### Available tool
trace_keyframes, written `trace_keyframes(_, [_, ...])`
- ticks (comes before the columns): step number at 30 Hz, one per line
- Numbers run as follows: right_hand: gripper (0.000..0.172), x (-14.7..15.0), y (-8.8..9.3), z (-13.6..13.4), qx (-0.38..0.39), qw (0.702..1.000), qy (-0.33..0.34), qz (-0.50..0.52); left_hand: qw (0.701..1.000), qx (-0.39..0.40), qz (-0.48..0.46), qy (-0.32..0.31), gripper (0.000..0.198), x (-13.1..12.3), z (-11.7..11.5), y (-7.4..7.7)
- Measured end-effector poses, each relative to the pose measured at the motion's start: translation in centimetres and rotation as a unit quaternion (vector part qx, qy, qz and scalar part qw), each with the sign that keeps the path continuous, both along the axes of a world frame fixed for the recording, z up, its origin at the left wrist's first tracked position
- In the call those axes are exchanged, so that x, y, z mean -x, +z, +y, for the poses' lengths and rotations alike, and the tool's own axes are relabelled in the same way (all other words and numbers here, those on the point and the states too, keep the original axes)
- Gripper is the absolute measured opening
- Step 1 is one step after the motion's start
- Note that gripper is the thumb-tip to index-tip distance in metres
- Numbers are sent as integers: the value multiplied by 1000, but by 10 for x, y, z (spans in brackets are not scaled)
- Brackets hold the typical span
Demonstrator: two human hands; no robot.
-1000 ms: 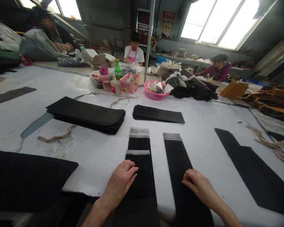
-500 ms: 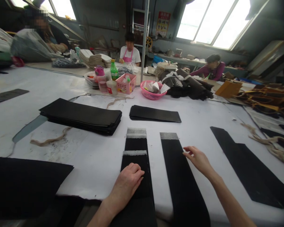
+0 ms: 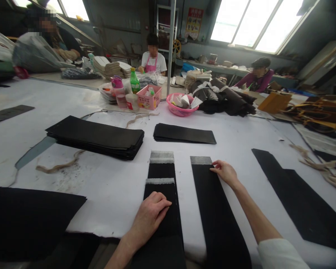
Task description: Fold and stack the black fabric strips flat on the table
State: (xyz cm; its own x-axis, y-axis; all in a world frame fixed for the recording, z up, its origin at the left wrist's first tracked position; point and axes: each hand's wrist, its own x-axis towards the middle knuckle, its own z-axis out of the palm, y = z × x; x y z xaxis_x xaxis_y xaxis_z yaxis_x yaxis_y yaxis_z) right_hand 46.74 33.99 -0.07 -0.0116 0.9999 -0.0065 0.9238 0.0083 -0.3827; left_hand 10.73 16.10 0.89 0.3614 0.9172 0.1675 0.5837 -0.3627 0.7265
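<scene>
I am reaching out with my right hand (image 3: 224, 172) to the far end of the single black strip (image 3: 215, 209) that is lying lengthwise on the white table (image 3: 114, 186) in front of me. My fingers are resting loosely curled on its right edge, just below the grey band (image 3: 201, 160) at its top; I am not gripping anything there, only touching. My left hand (image 3: 151, 216) is lying flat and open on the stack of black strips (image 3: 162, 201) just beside it, pressing the top piece down.

The near ends of both are hanging over the table edge toward me, so if I am lifting my left palm while tugging with the right, the stack is likely to slide off into my lap. The staggered grey ends on the stack are showing it is already offset, and a careless push may be fanning it further. Pulling the single strip from one edge alone may be skewing or creasing it.

Further out, a thick pile of black sheets (image 3: 96, 136) and a thinner pile (image 3: 184, 133) are lying well apart from my hands, and a loose cord scrap (image 3: 58, 164) is lying on the table to the left. A wide sweep of my arm could be dragging the big black piece (image 3: 296, 198) on my right.
</scene>
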Motion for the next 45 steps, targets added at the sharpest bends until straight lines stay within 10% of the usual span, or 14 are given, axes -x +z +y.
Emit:
trace_keyframes(15, [21,38,7,-26,-63,998,12,22,1000,4,-3,3,17,0,0,2])
trace_keyframes(23, [27,23,3,-12,34,990,22,135,1000,1,-2,7,19,-1,-1,4])
trace_keyframes(36, [33,23,55,-52,197,926,143,290,1000,6,-4,8,17,0,-1,3])
trace_keyframes(45, [27,32,63,-60,194,929,175,261,993,17,97,-69,19,-2,10,38])
